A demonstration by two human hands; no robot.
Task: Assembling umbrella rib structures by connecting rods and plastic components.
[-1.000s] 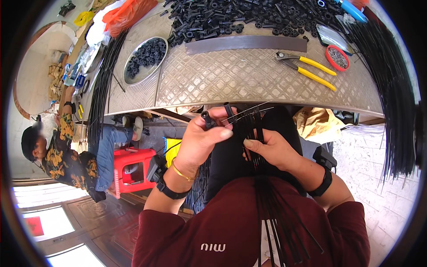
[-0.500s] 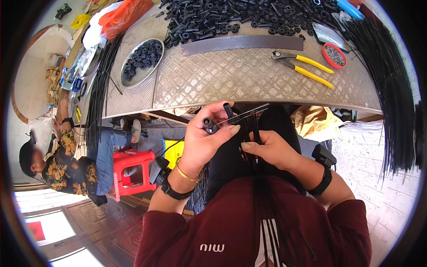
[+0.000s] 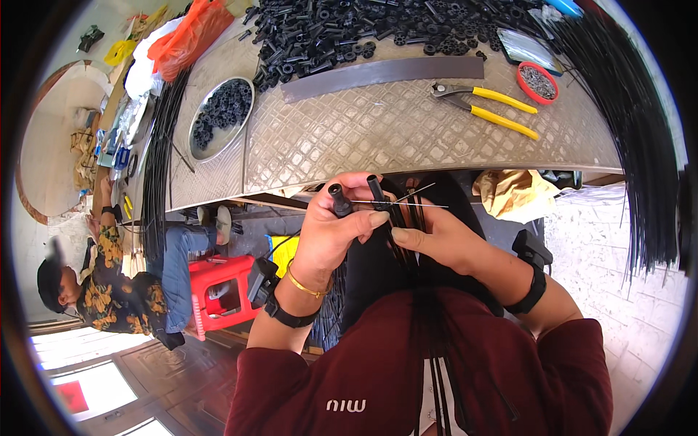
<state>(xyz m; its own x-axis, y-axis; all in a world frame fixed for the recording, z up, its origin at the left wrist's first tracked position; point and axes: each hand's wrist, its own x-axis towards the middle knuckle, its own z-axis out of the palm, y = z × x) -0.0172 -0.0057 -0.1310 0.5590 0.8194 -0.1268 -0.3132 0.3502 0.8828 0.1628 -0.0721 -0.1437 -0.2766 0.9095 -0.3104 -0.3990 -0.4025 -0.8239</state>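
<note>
My left hand is closed in front of the table edge, over my lap. Upright in it are a flanged black plastic tube and a slimmer black tube, with thin silvery wires sticking out toward the right. Close beside it, my right hand has thumb and fingers closed on a bunch of thin black rods. These rods trail down across my dark red shirt. Where the rods meet the tubes is partly hidden by my fingers.
On the patterned table lie yellow-handled pliers, a grey strip, a heap of black plastic parts, a bowl of small black pieces and a red dish. Black rods hang at right. A person sits left.
Both hands have stayed close together, the left turning slightly. The silvery wires now cross and point differently. The view has shifted a little; the other person's head has lowered slightly.
</note>
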